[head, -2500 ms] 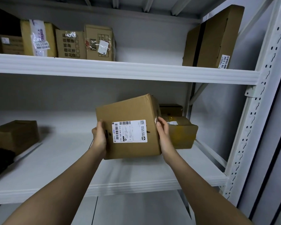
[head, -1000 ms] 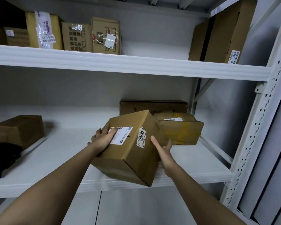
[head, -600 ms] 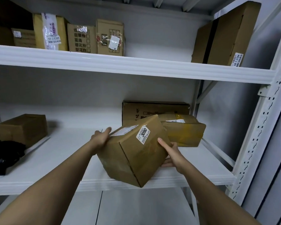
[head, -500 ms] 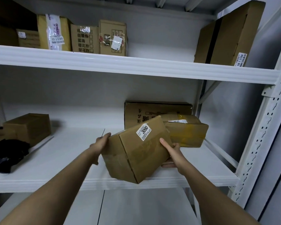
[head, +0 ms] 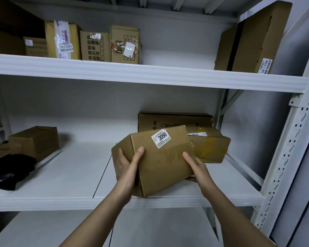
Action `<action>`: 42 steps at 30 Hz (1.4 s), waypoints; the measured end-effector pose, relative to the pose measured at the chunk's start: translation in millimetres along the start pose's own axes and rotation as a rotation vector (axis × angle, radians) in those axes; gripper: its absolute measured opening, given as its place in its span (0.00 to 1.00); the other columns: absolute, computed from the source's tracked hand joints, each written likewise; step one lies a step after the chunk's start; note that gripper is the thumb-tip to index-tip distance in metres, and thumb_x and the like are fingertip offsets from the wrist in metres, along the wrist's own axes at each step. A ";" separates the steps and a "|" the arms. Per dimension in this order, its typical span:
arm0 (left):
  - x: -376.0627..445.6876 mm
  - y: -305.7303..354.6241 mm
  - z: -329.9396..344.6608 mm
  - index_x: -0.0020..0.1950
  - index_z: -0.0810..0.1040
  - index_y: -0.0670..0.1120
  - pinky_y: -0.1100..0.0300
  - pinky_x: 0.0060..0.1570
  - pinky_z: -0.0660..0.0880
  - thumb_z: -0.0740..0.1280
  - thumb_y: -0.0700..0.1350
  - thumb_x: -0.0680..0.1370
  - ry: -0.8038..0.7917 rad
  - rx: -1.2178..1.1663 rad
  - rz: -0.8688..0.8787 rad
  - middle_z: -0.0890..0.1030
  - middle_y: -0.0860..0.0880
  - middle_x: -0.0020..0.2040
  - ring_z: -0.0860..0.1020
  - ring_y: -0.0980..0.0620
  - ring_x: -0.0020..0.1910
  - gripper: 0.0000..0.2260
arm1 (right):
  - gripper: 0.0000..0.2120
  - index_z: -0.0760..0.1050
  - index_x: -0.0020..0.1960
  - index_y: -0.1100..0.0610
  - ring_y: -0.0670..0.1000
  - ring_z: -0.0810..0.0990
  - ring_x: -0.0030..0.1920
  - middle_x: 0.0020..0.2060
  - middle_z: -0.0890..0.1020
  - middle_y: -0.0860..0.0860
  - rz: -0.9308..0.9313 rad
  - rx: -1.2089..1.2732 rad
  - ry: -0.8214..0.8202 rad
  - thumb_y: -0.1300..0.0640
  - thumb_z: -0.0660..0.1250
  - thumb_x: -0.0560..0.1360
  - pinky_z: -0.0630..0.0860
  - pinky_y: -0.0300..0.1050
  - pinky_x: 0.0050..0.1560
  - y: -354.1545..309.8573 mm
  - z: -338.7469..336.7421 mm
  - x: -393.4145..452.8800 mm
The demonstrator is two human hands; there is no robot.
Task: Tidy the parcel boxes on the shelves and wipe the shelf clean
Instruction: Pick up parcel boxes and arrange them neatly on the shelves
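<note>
Left hand (head: pixel 127 168) and right hand (head: pixel 197 168) grip a tilted brown cardboard parcel box (head: pixel 159 163); a yellow-taped crumpled carton (head: pixel 210 147) lies just behind on the white metal shelf (head: pixel 70 175).

The held box (head: pixel 161 157) bears a white sticker (head: pixel 161 138) reading "3090" (smaller print unreadable). On the upper shelf (head: pixel 150 75), a tall box's label (head: pixel 66 47) reads "55-3-5305"; another label (head: pixel 265 66) reads "98-1-3104".

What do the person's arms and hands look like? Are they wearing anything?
Both arms are bare, with no sleeves in view. The left hand and right hand wear no gloves, and I see no rings, watch or bracelet. The fingernails on the fingers look short and plain.
</note>
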State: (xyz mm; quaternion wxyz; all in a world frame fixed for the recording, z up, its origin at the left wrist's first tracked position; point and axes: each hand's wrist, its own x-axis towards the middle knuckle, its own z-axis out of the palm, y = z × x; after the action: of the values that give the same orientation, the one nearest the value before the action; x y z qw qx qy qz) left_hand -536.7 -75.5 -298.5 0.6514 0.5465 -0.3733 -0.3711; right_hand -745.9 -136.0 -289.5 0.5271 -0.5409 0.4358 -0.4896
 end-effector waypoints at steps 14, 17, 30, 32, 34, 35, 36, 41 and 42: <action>-52.9 104.2 49.5 0.71 0.67 0.59 0.51 0.49 0.79 0.69 0.66 0.66 -0.446 -0.240 0.109 0.78 0.52 0.64 0.80 0.49 0.58 0.35 | 0.12 0.81 0.44 0.43 0.44 0.81 0.50 0.42 0.84 0.41 -0.449 0.051 0.560 0.42 0.60 0.79 0.77 0.45 0.51 -71.9 -39.9 -93.5; -61.3 119.9 66.4 0.68 0.72 0.56 0.53 0.47 0.79 0.66 0.65 0.69 -0.530 -0.264 0.112 0.80 0.50 0.61 0.81 0.49 0.57 0.30 | 0.09 0.80 0.48 0.45 0.36 0.81 0.48 0.43 0.84 0.38 -0.522 0.225 0.562 0.49 0.60 0.80 0.73 0.34 0.47 -91.6 -50.4 -117.1; -91.2 200.3 126.8 0.55 0.80 0.52 0.51 0.46 0.80 0.62 0.62 0.70 -0.887 -0.338 0.181 0.85 0.46 0.48 0.84 0.49 0.44 0.20 | 0.21 0.73 0.67 0.52 0.43 0.79 0.58 0.59 0.81 0.46 -0.934 0.550 0.831 0.47 0.63 0.76 0.77 0.33 0.50 -147.3 -60.4 -173.3; -89.0 209.7 129.8 0.55 0.80 0.52 0.47 0.52 0.78 0.62 0.63 0.69 -0.926 -0.333 0.196 0.85 0.46 0.50 0.84 0.47 0.46 0.22 | 0.24 0.73 0.68 0.52 0.43 0.80 0.57 0.59 0.81 0.47 -1.019 0.540 0.849 0.46 0.62 0.74 0.77 0.32 0.50 -152.8 -58.3 -174.9; -86.7 222.2 129.6 0.56 0.81 0.53 0.45 0.55 0.76 0.63 0.64 0.69 -0.941 -0.343 0.208 0.84 0.45 0.52 0.83 0.46 0.48 0.22 | 0.28 0.71 0.69 0.52 0.45 0.78 0.59 0.62 0.79 0.49 -1.087 0.521 0.857 0.43 0.63 0.71 0.76 0.34 0.54 -159.5 -54.2 -173.6; -84.0 229.5 129.0 0.56 0.81 0.53 0.45 0.55 0.76 0.63 0.64 0.69 -0.945 -0.350 0.228 0.84 0.45 0.52 0.83 0.46 0.49 0.22 | 0.30 0.70 0.70 0.51 0.47 0.77 0.61 0.64 0.78 0.50 -1.116 0.503 0.855 0.41 0.63 0.70 0.76 0.37 0.57 -163.6 -51.3 -171.4; -81.9 236.7 127.3 0.57 0.80 0.53 0.45 0.55 0.77 0.62 0.63 0.69 -0.948 -0.355 0.251 0.84 0.45 0.53 0.83 0.46 0.50 0.23 | 0.31 0.70 0.70 0.49 0.48 0.76 0.64 0.65 0.77 0.49 -1.138 0.480 0.851 0.38 0.64 0.70 0.75 0.41 0.60 -166.5 -48.6 -168.3; -63.5 274.7 116.0 0.59 0.79 0.52 0.51 0.46 0.81 0.60 0.62 0.73 -0.882 -0.380 0.395 0.84 0.47 0.52 0.84 0.50 0.48 0.22 | 0.27 0.70 0.66 0.38 0.45 0.72 0.67 0.67 0.74 0.42 -1.162 0.423 0.779 0.34 0.63 0.69 0.70 0.50 0.67 -192.3 -32.4 -140.2; -59.8 281.7 112.4 0.59 0.79 0.51 0.52 0.45 0.81 0.59 0.62 0.74 -0.853 -0.379 0.406 0.84 0.47 0.52 0.84 0.51 0.47 0.21 | 0.24 0.70 0.64 0.36 0.45 0.71 0.68 0.67 0.73 0.42 -1.162 0.412 0.768 0.35 0.62 0.69 0.69 0.51 0.68 -198.8 -28.4 -132.5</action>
State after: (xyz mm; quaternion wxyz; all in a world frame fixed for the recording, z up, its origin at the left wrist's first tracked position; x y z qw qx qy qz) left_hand -642.3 -35.2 -10.9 0.5874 0.1351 -0.6309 -0.4885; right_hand -801.5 3.6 -101.6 0.0829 -0.3646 0.1311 -0.9182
